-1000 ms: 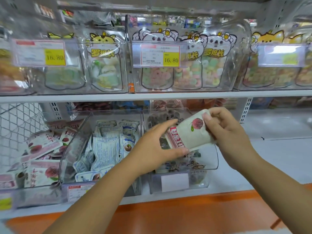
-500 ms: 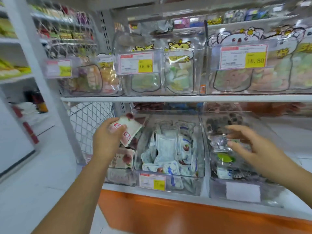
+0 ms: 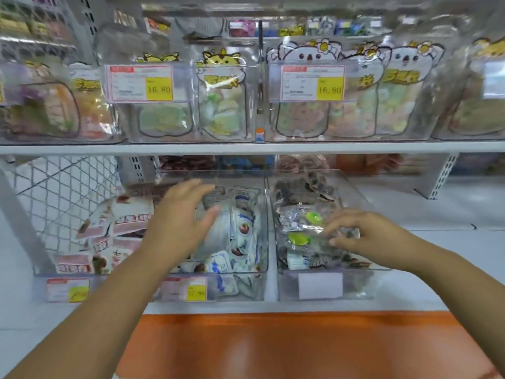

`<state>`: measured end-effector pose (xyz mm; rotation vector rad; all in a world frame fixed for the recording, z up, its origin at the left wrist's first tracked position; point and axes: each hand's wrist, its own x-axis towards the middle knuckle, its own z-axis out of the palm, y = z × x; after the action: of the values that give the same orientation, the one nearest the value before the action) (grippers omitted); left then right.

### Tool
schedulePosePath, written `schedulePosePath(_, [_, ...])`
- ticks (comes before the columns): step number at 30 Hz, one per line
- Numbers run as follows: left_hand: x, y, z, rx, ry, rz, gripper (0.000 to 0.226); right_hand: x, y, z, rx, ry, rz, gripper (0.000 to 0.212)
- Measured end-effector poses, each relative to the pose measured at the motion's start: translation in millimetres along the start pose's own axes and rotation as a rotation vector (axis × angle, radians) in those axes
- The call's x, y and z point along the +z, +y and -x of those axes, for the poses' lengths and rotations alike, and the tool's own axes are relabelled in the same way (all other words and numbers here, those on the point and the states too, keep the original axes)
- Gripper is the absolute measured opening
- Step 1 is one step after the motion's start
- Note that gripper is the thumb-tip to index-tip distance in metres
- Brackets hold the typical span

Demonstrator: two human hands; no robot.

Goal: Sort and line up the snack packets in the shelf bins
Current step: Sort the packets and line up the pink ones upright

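White metal shelf [image 3: 246, 148], wire mesh side panel [image 3: 65, 192], orange base [image 3: 273, 348].

A long white shelf board [image 3: 246, 148] is running across the view, its front edge facing out. Above it, two white price labels with pink borders and yellow price patches [image 3: 140, 83] [image 3: 313, 82] are hanging side by side, well apart, and a small orange tag [image 3: 260, 134] is sitting between them just over the board. A white wire mesh panel [image 3: 62, 192] is standing at the left beneath the board, and a white slotted metal bracket [image 3: 442, 176] is slanting down at the right. Lower down, two more pink-and-yellow price labels [image 3: 67, 289] [image 3: 184, 289] and a blank white label [image 3: 320, 285] are facing forward. A glossy orange band [image 3: 273, 343] is stretching along the bottom.
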<state>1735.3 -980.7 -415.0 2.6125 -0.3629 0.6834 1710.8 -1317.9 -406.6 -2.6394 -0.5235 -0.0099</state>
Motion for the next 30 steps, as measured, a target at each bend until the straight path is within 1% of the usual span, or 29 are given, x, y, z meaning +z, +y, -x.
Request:
schedulePosePath(2, [15.5,43.1,3.7,0.15,-0.175,0.055,0.05,1.4,2.6,1.7,-0.004,-0.008,0.008,0.011])
schedulePosePath(3, [25.4,58.2,6.1,0.203,-0.261,0.072,0.054,2.0,2.9,2.0,-0.01,0.026,0.019,0.01])
schedulePosePath(4, [35.9,68.3,8.0,0.227,-0.334,0.079,0.057,2.4,1.6,1.7,-0.036,0.086,0.026,0.008])
schedulePosePath(6, [52.5,74.5,7.5,0.233,-0.401,0.084,0.058,6.7,-5.5,-1.7,-0.154,0.193,-0.017,0.008])
schedulePosePath(7, [57.7,73.3,6.2,0.229,-0.401,0.088,0.057,11.1,-11.7,-4.3,-0.223,0.19,-0.047,0.01])
schedulePosePath(8, [61.7,70.4,5.0,0.228,-0.39,0.093,0.055,17.6,-17.0,-7.8,-0.287,0.151,-0.051,0.012])
schedulePosePath(9, [64.3,67.2,4.1,0.234,-0.377,0.1,0.055,24.6,-20.7,-12.6,-0.337,0.096,-0.02,0.015])
schedulePosePath(11, [65.4,60.2,3.6,0.238,-0.366,0.111,0.055,37.4,-16.6,-24.8,-0.381,0.011,0.124,0.022])
schedulePosePath(13, [62.5,54.6,5.3,0.241,-0.386,0.094,0.057,38.9,-1.8,-33.4,-0.332,-0.034,0.27,0.023])
schedulePosePath(15, [58.9,50.7,8.6,0.228,-0.406,0.085,0.059,31.4,14.4,-35.1,-0.251,-0.058,0.336,0.017])
schedulePosePath(17, [57.2,49.3,11.0,0.218,-0.409,0.102,0.059,22.0,21.2,-30.6,-0.161,-0.068,0.333,0.012])
schedulePosePath(19, [57.5,49.8,11.6,0.213,-0.414,0.118,0.06,17.2,20.6,-25.5,-0.118,-0.014,0.298,0.011])
schedulePosePath(21, [57.8,50.6,10.8,0.214,-0.413,0.112,0.061,18.6,10.5,-26.7,-0.189,0.126,0.232,0.011])
schedulePosePath(22, [57.7,51.0,10.3,0.215,-0.411,0.107,0.061,21.9,2.4,-29.6,-0.242,0.163,0.206,0.012])
schedulePosePath(23, [57.4,51.1,10.2,0.214,-0.411,0.103,0.062,26.8,-6.1,-33.0,-0.281,0.154,0.202,0.016])
schedulePosePath(25, [56.0,51.0,11.7,0.209,-0.411,0.099,0.063,44.7,-18.5,-42.0,-0.316,0.066,0.279,0.024])
schedulePosePath(26, [55.2,50.9,13.0,0.21,-0.408,0.096,0.063,53.9,-21.8,-46.3,-0.315,0.031,0.34,0.025])
schedulePosePath(28, [52.3,49.7,15.9,0.216,-0.406,0.087,0.064,62.0,-20.3,-52.6,-0.291,0.03,0.393,0.016])
schedulePosePath(29, [50.8,48.2,16.9,0.216,-0.406,0.087,0.064,59.8,-18.0,-54.6,-0.25,0.038,0.335,0.01])
schedulePosePath(30, [49.0,46.5,18.0,0.211,-0.406,0.093,0.065,55.1,-14.3,-56.5,-0.194,0.042,0.227,0.007])
